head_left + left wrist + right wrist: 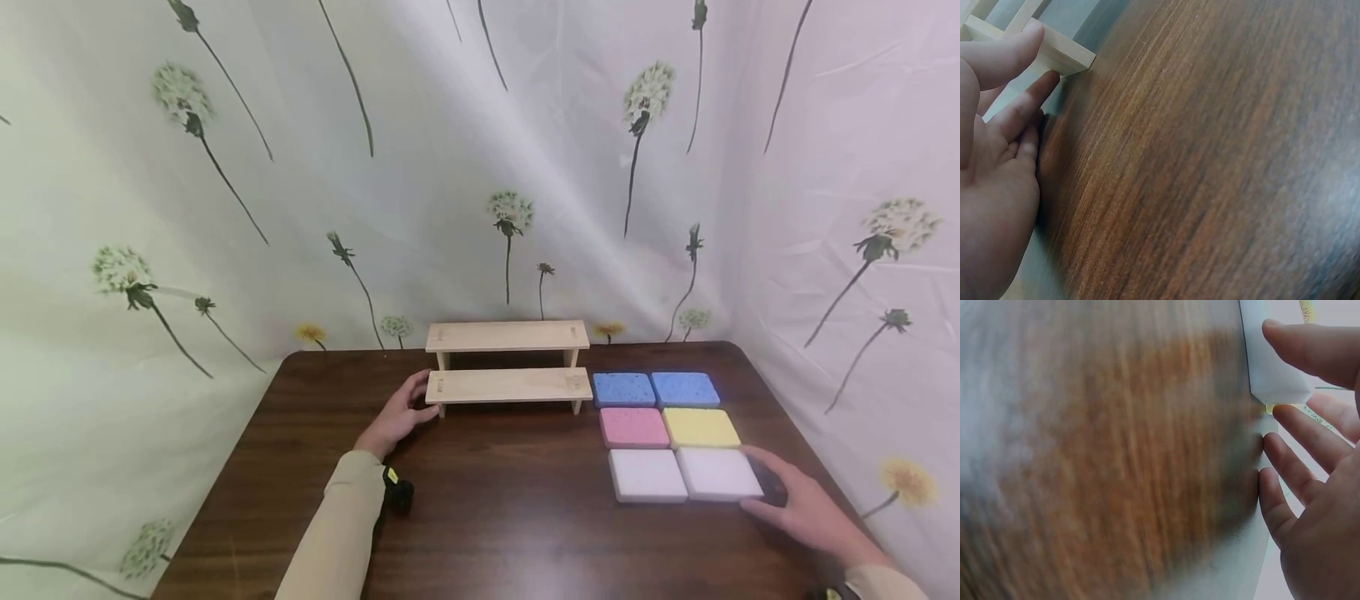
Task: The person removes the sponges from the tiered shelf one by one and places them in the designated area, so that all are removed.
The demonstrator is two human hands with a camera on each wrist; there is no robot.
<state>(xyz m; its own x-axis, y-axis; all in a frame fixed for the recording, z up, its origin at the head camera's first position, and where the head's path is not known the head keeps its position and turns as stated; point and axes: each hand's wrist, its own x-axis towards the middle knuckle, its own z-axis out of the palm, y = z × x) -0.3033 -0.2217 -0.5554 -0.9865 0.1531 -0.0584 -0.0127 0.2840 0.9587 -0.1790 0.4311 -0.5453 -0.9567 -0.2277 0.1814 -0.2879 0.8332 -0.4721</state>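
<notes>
A two-step pale wooden stand (508, 385) sits at the back of the table. At its left end is my left hand (400, 419), fingers fairly straight. The left wrist view shows the thumb and a fingertip beside the stand's corner (1066, 53), with no firm grip visible. Over on the right, several sponges lie flat in rows: two blue (624, 389), one pink (633, 427), one yellow (701, 427) and two white. My right hand (806, 504) is at the right edge of the nearer-right white sponge (720, 475), thumb and fingers spread about its end (1279, 369).
The dark wood-grain table (510, 517) has rounded back corners. A white cloth printed with dandelions (450, 208) hangs behind it and on both sides. A black wrist device (398, 490) is strapped at my left cuff.
</notes>
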